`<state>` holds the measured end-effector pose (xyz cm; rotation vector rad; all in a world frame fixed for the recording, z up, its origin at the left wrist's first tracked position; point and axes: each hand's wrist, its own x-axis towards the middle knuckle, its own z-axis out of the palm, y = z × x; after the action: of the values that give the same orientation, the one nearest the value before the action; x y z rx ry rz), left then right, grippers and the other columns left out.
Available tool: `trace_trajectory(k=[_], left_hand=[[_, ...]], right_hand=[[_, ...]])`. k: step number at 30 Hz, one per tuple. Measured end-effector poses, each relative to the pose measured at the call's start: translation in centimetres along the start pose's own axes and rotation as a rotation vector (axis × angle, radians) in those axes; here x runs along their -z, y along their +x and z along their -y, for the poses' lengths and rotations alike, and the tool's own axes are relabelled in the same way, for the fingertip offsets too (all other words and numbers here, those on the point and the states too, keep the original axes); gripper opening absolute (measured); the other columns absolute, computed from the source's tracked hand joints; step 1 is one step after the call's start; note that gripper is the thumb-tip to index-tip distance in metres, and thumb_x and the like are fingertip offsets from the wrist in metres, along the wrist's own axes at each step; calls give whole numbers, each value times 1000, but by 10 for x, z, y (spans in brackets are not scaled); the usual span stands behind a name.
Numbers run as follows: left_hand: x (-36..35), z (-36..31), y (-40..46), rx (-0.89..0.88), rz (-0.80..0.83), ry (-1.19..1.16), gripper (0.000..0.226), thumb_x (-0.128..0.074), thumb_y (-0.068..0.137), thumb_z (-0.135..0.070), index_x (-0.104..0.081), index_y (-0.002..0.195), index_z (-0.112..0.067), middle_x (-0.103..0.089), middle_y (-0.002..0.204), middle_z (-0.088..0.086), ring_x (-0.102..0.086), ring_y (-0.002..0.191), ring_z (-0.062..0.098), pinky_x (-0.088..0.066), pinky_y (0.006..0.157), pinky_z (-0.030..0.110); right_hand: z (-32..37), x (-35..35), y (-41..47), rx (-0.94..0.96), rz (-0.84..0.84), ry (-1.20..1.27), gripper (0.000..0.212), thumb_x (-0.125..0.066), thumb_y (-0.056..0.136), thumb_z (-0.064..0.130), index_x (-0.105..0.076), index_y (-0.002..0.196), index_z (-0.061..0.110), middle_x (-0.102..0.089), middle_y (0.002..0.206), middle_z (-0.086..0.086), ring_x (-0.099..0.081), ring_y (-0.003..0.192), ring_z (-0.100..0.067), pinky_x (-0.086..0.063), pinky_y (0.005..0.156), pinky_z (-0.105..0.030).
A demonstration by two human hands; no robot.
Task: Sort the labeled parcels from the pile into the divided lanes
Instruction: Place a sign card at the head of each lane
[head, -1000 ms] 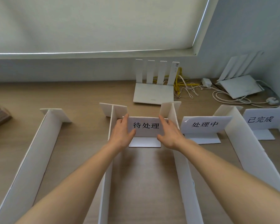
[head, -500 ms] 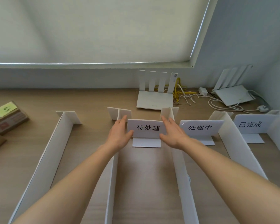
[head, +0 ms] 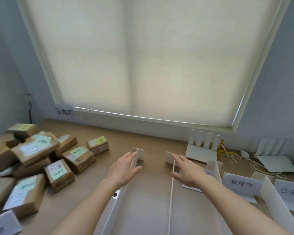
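Both bare forearms reach forward and converge toward the middle of the view. The left hand [head: 124, 168] is flat, fingers straight and together, thumb splayed out — the right hand [head: 187, 172] mirrors it, palm down, holding nothing.

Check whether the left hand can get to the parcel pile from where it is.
Probably yes: the left hand is open and holds nothing, and only bare table lies between it and the parcel pile.

Head-worn view, forward-down over desk [head: 153, 143]
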<state>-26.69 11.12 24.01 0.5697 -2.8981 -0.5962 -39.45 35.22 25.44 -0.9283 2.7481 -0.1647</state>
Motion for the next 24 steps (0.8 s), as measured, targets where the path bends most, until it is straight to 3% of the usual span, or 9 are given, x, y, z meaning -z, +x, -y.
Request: trace_trajectory(k=[6,13,18,24], left_hand=[[161,119,-154,146,-132,104,73,-50,90,-67,-25,154,-42,-25,162,-11,-34,144,16,-39,109,41],[316,267,-340,367,-290,123,76,-54,86,-68,-30,152,-39,-28,161,-4,-31,146,23,-34,115,47],[376,323,-436,471,-371,93,77,-55,87,-67,-29,153,-36,-29,161,-2,-32,145,23,-32,117,45],[404,363,-494,550,-443,70,74,-56,91,-60,-30,154,-32,-25,163,-1,-30,146,24,-27,117,39]], right_hand=[[199,38,-74,189,-50,-51,81,-52,96,57,-11,162,34,-8,171,2,-27,152,-22,-35,116,-38],[426,54,-153,441,-125,-61,82,-57,95,59,-14,161,37,-14,170,4,-29,151,-22,-38,115,-38],[543,59,-195,581,-142,-101,81,-55,96,59,-11,161,39,-14,170,4,-30,150,-23,-43,108,-41],[627,57,-210,672,-162,-122,81,-56,96,58,-11,161,38,-21,167,4,-38,144,-24,-51,98,-41]])
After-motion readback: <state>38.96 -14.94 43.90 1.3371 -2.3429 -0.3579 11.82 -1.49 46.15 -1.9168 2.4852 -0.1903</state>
